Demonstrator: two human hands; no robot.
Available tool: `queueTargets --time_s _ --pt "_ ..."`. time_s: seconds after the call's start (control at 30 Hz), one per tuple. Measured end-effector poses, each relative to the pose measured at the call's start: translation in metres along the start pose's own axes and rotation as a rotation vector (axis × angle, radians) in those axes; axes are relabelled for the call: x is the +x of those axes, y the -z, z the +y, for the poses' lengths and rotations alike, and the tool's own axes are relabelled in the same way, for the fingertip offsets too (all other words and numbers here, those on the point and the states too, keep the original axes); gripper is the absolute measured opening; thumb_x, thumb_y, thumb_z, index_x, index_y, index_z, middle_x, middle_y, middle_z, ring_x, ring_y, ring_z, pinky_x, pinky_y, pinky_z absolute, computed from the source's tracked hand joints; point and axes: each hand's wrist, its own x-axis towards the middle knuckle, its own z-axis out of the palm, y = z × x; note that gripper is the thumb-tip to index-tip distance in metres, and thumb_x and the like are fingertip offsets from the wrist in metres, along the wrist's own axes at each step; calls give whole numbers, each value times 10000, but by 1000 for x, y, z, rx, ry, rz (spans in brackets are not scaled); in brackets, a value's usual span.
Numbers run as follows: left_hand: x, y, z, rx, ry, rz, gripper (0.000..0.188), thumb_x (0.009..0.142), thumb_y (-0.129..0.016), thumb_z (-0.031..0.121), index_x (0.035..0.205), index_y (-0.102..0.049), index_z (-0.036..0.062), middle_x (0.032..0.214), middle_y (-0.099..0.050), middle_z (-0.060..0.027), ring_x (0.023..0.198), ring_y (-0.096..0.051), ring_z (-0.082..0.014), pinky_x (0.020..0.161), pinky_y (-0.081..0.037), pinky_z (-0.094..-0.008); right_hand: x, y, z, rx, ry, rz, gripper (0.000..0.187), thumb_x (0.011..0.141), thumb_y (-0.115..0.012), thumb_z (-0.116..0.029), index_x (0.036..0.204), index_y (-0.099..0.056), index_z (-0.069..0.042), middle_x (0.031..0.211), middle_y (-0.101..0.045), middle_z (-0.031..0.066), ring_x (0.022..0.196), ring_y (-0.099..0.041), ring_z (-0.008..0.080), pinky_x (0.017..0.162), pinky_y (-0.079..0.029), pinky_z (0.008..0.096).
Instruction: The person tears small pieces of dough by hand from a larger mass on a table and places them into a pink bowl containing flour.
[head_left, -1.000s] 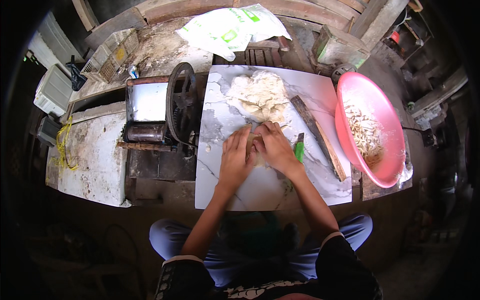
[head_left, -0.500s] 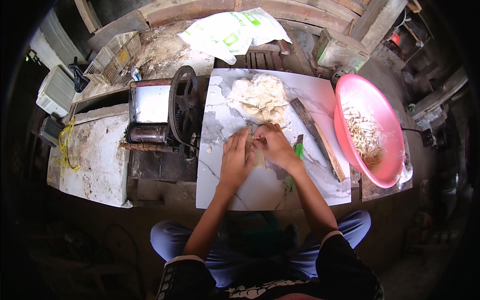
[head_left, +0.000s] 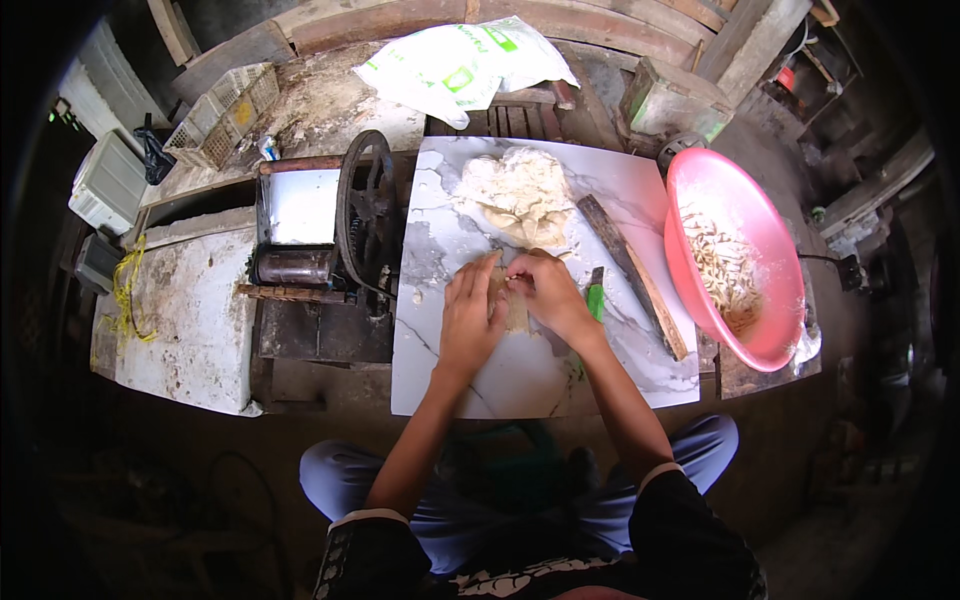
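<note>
A flat tan strip (head_left: 517, 314) lies on the marble-patterned board between my hands; whether it is dough or a tool is not clear. My left hand (head_left: 470, 312) rests along its left side, fingers together and thumb against the strip. Pinched over the strip's far end, my right hand (head_left: 548, 292) has a small pale bit of dough (head_left: 513, 282) at its fingertips. A large, rough lump of floury dough (head_left: 520, 190) sits just beyond both hands. To the right of my right hand lies a knife with a green handle (head_left: 596, 300).
A dark wooden stick (head_left: 632, 275) lies slanted on the board (head_left: 630, 385). A pink basin (head_left: 683, 262) with floured dough pieces stands at right. At left is a hand-cranked roller machine (head_left: 300, 215) with a big wheel. Farther back are a white sack (head_left: 465, 75) and a plastic crate (head_left: 215, 115).
My right fingers have shifted slightly at the far end of the tan strip. My left hand stays in place, and the dough lump has not moved.
</note>
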Motion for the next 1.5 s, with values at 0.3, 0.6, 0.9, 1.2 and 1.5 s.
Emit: queueTargets --time_s 0.3,0.6,0.9,1.2,1.5 --pt "8 2 -9 -131 -9 82 377 784 -529 29 1160 -516 31 1150 -544 -139 1118 -451 -312 971 -320 -388 -5 15 -10 113 67 -26 98 764 -609 31 862 -604 29 730 -603 160 626 -559 222 608 -445 320" --pt "9 29 -4 -278 8 -322 286 817 -608 124 1090 -576 47 1025 -614 -113 991 -535 -261 903 -379 -354 -22 23 -9 308 68 -20 100 785 -618 16 885 -614 16 779 -607 90 657 -540 130 613 -446 278" --pt "13 35 24 -518 192 -404 174 852 -587 75 1002 -622 -8 869 -664 -62 730 -559 -87 696 -446 -236 -32 39 -23 420 119 -27 121 796 -607 34 917 -614 24 835 -615 83 706 -558 111 658 -465 257" --pt "13 23 43 -838 216 -373 184 889 -554 79 1038 -594 -22 908 -653 -57 819 -568 -64 737 -439 -215 -55 63 -26 743 -12 -21 254 813 -632 -8 1059 -571 -7 939 -602 17 862 -570 72 786 -487 226" --pt "20 19 57 -832 152 -348 181 890 -561 95 1021 -586 -28 905 -654 -80 836 -581 -89 752 -436 -222 -61 71 -35 788 -25 167 279 781 -645 33 1048 -569 -1 853 -624 35 786 -578 67 718 -482 201"
